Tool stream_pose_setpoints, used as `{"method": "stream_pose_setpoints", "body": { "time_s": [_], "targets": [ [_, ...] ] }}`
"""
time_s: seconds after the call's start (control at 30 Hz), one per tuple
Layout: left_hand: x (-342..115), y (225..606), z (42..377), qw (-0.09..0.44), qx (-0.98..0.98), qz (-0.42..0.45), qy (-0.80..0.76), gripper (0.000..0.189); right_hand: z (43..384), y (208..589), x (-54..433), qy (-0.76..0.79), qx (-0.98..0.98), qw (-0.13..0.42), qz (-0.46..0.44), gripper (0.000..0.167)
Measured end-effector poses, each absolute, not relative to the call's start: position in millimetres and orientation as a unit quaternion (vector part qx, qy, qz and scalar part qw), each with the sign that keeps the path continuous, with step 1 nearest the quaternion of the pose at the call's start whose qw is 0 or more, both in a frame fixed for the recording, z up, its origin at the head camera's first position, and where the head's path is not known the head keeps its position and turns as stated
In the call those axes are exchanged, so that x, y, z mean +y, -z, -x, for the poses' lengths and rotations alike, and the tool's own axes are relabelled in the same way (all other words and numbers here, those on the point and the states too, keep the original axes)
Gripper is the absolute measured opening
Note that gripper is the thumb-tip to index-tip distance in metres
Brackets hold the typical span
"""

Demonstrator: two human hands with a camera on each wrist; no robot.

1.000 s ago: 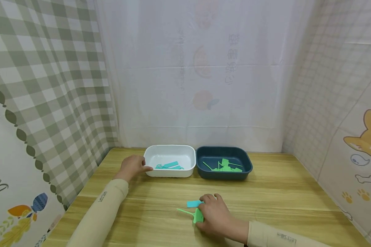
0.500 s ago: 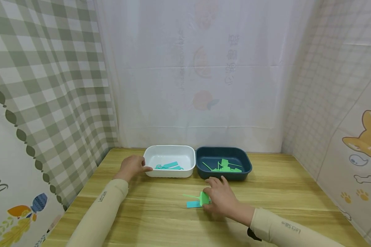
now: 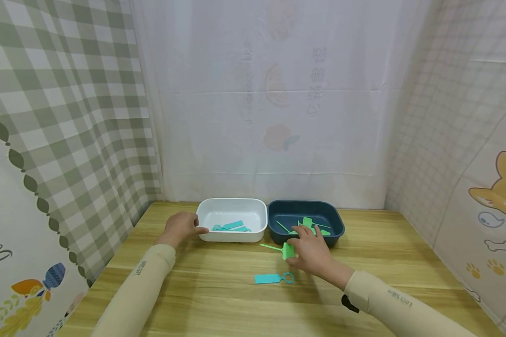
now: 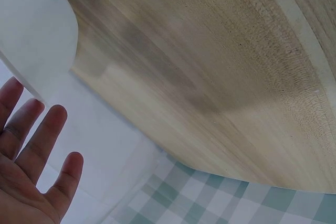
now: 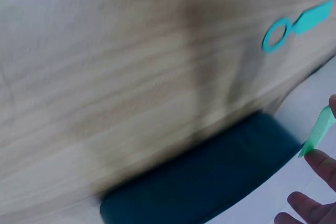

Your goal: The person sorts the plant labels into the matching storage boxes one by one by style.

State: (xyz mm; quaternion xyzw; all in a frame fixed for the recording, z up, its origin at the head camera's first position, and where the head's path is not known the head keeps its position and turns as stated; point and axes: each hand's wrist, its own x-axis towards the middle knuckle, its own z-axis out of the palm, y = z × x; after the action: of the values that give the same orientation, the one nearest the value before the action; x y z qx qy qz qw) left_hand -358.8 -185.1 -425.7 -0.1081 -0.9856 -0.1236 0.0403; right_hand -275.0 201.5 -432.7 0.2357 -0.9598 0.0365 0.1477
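Observation:
My right hand [image 3: 310, 252] pinches a green tag [image 3: 288, 251] with a thin straight tail, just in front of the dark blue tray [image 3: 308, 239]. In the right wrist view, the green tag [image 5: 318, 129] is between the fingertips, above the tray's side. A turquoise tag [image 3: 268, 279] with a ring at one end lies on the table below this hand. At the far left, my left hand [image 3: 180, 229] rests at the left end of the white tray [image 3: 232, 237]. Its fingers [image 4: 44, 140] appear spread and straight in the left wrist view, tips right by the rim.
Several turquoise tags [image 3: 233, 225] lie inside the white tray, and several green tags [image 3: 308, 222] inside the dark one. Both trays stand side by side near the back edge of the wooden table [image 3: 219, 299]. Cloth curtains [image 3: 270, 140] enclose the back and sides.
My right hand has carried the green tag away from me and to the right, toward the dark tray, uncovering the turquoise tag's ring. The left hand stays put.

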Motion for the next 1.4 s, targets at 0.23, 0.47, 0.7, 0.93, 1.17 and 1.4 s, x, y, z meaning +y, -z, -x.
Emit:
{"method": "stream_pose_setpoints", "body": {
  "time_s": [0.23, 0.47, 0.7, 0.93, 1.17, 1.4],
  "targets": [
    [-185, 426, 359, 0.038, -0.985, 0.107, 0.127, 0.040, 290, 426, 218, -0.036, -0.966, 0.155, -0.203, 0.044],
    [-184, 427, 360, 0.040, -0.985, 0.110, 0.125, 0.041, 306, 419, 239, -0.043, -0.972, 0.165, -0.164, 0.043],
    [-186, 432, 361, 0.043, -0.985, 0.118, 0.119, 0.045, 322, 411, 261, -0.072, -0.980, 0.149, -0.106, 0.043],
    [-190, 441, 360, 0.077, -0.981, 0.144, 0.105, 0.049, 332, 407, 277, -0.076, -0.988, 0.120, -0.057, 0.051],
    [-191, 451, 351, 0.147, -0.968, 0.184, 0.087, 0.050, 338, 407, 287, -0.081, -0.992, 0.094, -0.023, 0.051],
    [-191, 459, 349, 0.208, -0.957, 0.196, 0.048, 0.043, 341, 412, 293, -0.090, -0.992, 0.092, -0.011, 0.052]
  ]
}}
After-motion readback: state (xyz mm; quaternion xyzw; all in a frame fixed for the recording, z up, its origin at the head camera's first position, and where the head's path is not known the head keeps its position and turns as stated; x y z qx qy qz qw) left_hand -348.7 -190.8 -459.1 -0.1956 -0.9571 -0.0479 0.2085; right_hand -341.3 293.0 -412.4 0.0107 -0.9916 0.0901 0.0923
